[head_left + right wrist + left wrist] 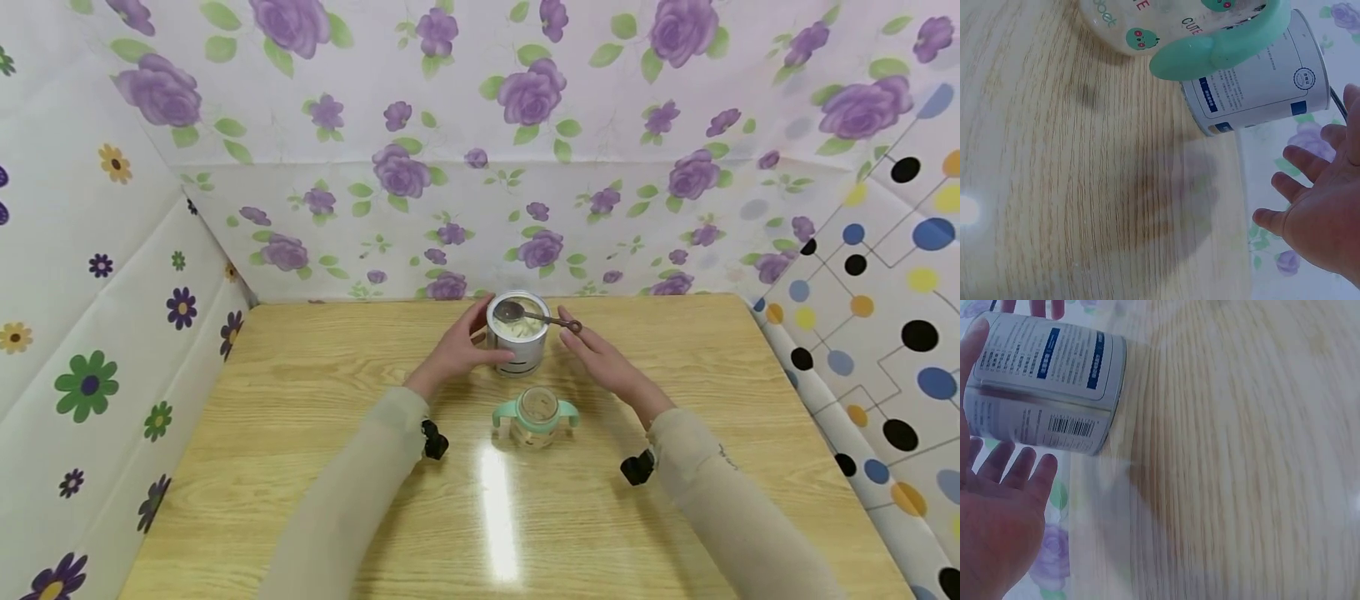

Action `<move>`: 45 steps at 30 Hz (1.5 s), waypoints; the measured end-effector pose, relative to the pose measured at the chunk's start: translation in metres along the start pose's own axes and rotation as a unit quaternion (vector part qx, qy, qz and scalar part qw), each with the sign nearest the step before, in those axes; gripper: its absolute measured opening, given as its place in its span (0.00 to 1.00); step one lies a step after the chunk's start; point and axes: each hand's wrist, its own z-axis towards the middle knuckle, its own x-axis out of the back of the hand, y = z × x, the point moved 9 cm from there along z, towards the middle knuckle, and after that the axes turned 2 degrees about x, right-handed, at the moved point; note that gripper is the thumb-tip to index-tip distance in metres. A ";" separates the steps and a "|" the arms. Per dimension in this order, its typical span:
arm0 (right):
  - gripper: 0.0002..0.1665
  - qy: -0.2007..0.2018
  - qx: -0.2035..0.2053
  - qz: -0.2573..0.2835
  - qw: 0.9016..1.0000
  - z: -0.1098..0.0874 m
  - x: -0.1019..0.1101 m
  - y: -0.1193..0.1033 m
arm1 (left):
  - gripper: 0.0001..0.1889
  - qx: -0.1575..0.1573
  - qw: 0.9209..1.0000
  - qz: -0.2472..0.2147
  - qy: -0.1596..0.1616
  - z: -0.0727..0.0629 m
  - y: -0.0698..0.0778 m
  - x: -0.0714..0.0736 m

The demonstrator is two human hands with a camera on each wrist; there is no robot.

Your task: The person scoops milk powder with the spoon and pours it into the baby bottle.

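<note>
Can (528,360): stood upright toward the far edge of the bench (300,392), at 12 o'clock of the bottle (531,435); the top is uncovered, and pale contents (517,330) are seen inside. A barcode (1071,425) is printed on its side.
Spoon (512,312): laid across the can's mouth, the bowl over the contents, the handle pointed past the rim to just after 3 o'clock.
Left grip (461,346): placed at 9 o'clock; the can is clasped between fingers and thumb, the thumb laid across its front at 7.
Right grip (603,358): held at 4 o'clock of the can, fingers loosely extended, nothing clasped; whether the spoon's handle is touched cannot be told.
Bottle: set near the can at about 6 o'clock; mint-green handles are fitted at 9 and 3, and "CUTE" is printed on its body.
Backdrop: rose-patterned cloth (450,192) is hung at 12 o'clock, dotted cloth (870,358) at 3.
</note>
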 end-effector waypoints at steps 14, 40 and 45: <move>0.37 0.031 0.047 -0.002 0.998 0.017 0.012 -0.024 | 0.48 0.010 0.999 -0.041 0.025 0.003 -0.002 0.001; 0.26 0.080 0.088 0.024 0.993 0.057 0.029 -0.082 | 0.46 0.013 0.999 -0.032 0.014 0.004 -0.001 -0.002; 0.23 0.075 0.098 0.052 0.991 0.059 0.025 -0.092 | 0.45 0.009 0.999 -0.029 0.014 0.005 -0.002 -0.001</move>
